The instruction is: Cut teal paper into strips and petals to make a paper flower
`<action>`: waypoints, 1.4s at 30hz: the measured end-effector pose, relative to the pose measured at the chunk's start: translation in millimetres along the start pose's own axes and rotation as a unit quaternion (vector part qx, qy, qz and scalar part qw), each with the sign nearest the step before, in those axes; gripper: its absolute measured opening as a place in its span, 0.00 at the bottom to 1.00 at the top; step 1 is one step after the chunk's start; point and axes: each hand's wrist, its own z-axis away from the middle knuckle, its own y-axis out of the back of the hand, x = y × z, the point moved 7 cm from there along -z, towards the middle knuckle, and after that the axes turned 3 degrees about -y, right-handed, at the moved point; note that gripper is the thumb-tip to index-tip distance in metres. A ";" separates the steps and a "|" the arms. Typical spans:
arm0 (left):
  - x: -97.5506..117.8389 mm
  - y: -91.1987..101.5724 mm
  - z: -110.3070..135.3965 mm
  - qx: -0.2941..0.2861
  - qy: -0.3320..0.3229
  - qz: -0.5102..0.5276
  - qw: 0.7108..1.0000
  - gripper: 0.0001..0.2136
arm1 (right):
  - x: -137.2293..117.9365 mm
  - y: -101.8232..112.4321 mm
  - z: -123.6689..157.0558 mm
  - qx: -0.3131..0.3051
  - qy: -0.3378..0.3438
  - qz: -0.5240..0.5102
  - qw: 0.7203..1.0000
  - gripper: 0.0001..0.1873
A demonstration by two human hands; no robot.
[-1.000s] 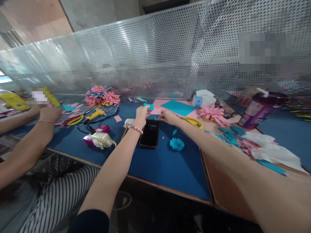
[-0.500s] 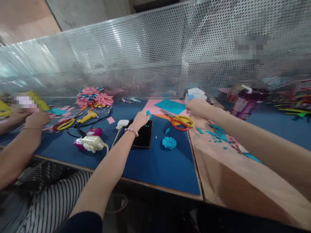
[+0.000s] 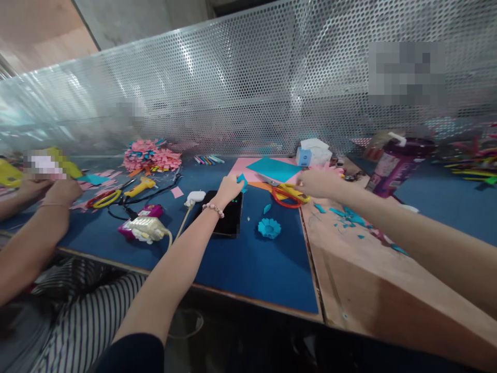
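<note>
My left hand [image 3: 228, 189], a beaded bracelet at its wrist, pinches a small piece of blue paper [image 3: 243, 181] above a black tablet-like device [image 3: 227, 220]. My right hand [image 3: 313, 182] reaches over the right side, its bent fingers beside the handles of the red and yellow scissors [image 3: 289, 196]. Its fingertips are blurred, so touching or hovering is unclear. Behind the scissors a blue sheet [image 3: 272, 168] lies over a pink sheet [image 3: 240, 167]. In front are a blue paper flower [image 3: 269, 228] and a loose blue petal [image 3: 266, 209].
Blue paper scraps [image 3: 351, 216] litter the wooden surface [image 3: 330, 235]. A purple tumbler [image 3: 399, 166] and a tissue box [image 3: 305, 156] stand behind. To the left are a yellow glue gun [image 3: 140, 187], a power strip [image 3: 145, 228] and a co-worker's hands [image 3: 58, 194]. A perforated metal panel [image 3: 248, 88] runs behind.
My right hand has come down from beside the tissue box towards the scissors' handles. My left hand has shifted slightly right with the blue paper. The scissors stay in place.
</note>
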 end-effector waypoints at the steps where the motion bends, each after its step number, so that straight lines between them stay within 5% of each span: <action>1: -1.7 2.1 -0.6 0.008 0.008 -0.004 1.000 0.09 | -22.5 -8.5 -8.0 -0.011 0.022 0.030 0.999 0.13; 5: -10.0 12.1 -1.2 0.039 0.039 -0.002 0.998 0.07 | -91.8 -32.8 -40.5 -0.013 0.087 0.027 0.996 0.15; 10: -26.5 17.6 1.4 0.041 0.088 0.031 0.995 0.07 | -121.1 -62.4 -71.3 -0.044 0.086 -0.038 0.995 0.17; 14: -27.6 18.0 -0.3 0.025 0.066 -0.099 0.993 0.06 | -130.8 -76.5 -83.2 -0.025 0.087 -0.048 0.995 0.14; 18: -27.5 16.7 -2.0 0.016 0.055 -0.149 0.987 0.06 | -132.3 -82.8 -82.7 -0.018 0.092 -0.067 0.993 0.08; 25: -46.6 17.4 -1.8 0.054 0.078 0.005 0.995 0.08 | -98.2 -53.1 -70.7 0.058 0.025 -0.241 0.968 0.08; 33: -40.3 10.1 1.0 0.047 0.108 0.212 0.970 0.08 | -80.1 -52.7 -63.7 0.013 -0.002 -0.500 0.866 0.08; 42: -15.5 7.9 5.0 0.025 0.080 0.221 0.972 0.08 | -85.5 -64.1 -61.7 -0.040 0.018 -0.530 0.847 0.07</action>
